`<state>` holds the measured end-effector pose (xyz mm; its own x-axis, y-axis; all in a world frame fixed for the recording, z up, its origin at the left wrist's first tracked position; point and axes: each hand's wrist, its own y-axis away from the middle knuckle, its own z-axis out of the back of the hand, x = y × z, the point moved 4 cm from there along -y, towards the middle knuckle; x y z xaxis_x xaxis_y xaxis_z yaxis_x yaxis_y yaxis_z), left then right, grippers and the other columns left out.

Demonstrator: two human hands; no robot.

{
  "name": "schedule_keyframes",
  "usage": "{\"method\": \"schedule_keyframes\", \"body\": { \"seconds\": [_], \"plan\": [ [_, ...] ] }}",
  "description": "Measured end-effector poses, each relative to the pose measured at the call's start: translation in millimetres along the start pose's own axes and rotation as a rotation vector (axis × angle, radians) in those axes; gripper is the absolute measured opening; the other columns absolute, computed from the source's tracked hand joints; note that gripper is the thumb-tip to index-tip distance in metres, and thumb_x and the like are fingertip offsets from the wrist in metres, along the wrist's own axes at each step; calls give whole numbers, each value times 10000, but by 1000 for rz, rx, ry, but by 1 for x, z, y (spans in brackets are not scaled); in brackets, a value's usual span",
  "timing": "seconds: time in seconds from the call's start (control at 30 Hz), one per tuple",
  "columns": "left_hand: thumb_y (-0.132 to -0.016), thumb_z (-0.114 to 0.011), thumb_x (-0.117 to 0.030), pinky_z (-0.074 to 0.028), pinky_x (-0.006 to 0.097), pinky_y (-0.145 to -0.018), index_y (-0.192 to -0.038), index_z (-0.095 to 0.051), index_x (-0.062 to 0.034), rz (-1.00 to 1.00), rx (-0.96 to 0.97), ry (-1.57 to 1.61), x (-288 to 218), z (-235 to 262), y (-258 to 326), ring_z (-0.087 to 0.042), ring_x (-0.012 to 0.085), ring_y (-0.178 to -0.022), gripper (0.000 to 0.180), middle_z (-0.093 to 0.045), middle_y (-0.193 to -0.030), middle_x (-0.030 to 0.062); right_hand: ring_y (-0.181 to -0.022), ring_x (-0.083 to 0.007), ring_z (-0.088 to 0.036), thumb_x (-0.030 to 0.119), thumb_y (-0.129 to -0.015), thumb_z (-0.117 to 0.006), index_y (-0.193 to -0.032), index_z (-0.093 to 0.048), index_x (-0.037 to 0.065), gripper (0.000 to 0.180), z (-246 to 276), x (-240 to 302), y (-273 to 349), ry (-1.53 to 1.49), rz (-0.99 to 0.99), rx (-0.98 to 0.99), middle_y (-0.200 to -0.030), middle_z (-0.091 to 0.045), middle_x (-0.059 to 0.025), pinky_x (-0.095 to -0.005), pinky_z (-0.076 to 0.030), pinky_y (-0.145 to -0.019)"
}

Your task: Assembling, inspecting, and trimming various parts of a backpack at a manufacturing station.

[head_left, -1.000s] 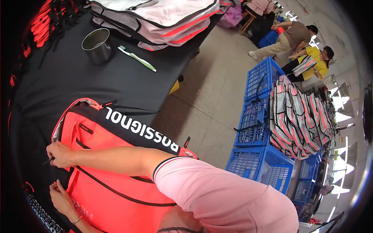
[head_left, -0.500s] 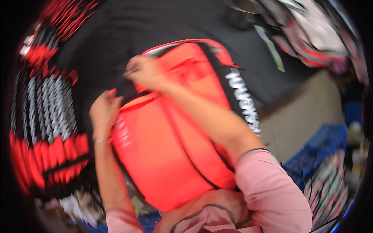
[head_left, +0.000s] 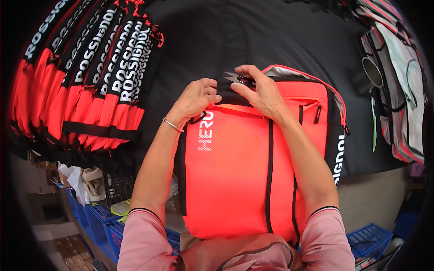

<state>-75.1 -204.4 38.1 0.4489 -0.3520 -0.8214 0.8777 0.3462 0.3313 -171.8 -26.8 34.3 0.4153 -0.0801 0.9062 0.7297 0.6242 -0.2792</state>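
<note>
A bright red-orange backpack (head_left: 226,180) with black trim and white lettering lies flat in front of me, its lower end against my body. At its upper left edge, my left hand (head_left: 196,100) is closed, thumb and fingers pinched at the bag's black top edge. My right hand (head_left: 262,92) is above the backpack's top and holds small thread snips (head_left: 239,78), whose pointed blades stick out toward the left. The blades are apart from each other. A zipper pull (head_left: 318,113) hangs on the bag's upper right, beside a partly unzipped, pale-lined flap (head_left: 289,71).
A black cloth (head_left: 190,36) covers the table. Several red and black straps with white print (head_left: 97,95) are stacked at left. On the right are a metal cup (head_left: 371,72), a green-white strip (head_left: 374,124) and grey bag pieces (head_left: 402,90). Blue crates (head_left: 370,239) stand below.
My view has turned and sharpened, so the backpack now appears straighter and farther right. Both hands stay near its top edge; the snips in my right hand now show clearly.
</note>
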Motion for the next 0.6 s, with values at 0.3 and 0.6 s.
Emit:
{"method": "schedule_keyframes", "body": {
  "seconds": [0.3,0.6],
  "plan": [
    [-885,-621,-39,-456,181,-709,-1007,-621,12,-68,286,283,4,2,-3,-563,38,-759,132,-636,-874,-7,-819,-250,-603,207,-853,-725,-962,-599,39,236,-8,15,5,364,235,18,-887,-657,-69,-372,-497,-717],
    [-884,-625,-58,-380,158,-594,-851,-567,-39,-43,323,305,1,0,-3,-485,5,-641,70,-574,-743,-52,-776,-224,-612,157,-785,-774,-928,-620,63,230,-12,18,8,577,378,-24,-857,-657,-35,-356,-501,-648]
  ]
}}
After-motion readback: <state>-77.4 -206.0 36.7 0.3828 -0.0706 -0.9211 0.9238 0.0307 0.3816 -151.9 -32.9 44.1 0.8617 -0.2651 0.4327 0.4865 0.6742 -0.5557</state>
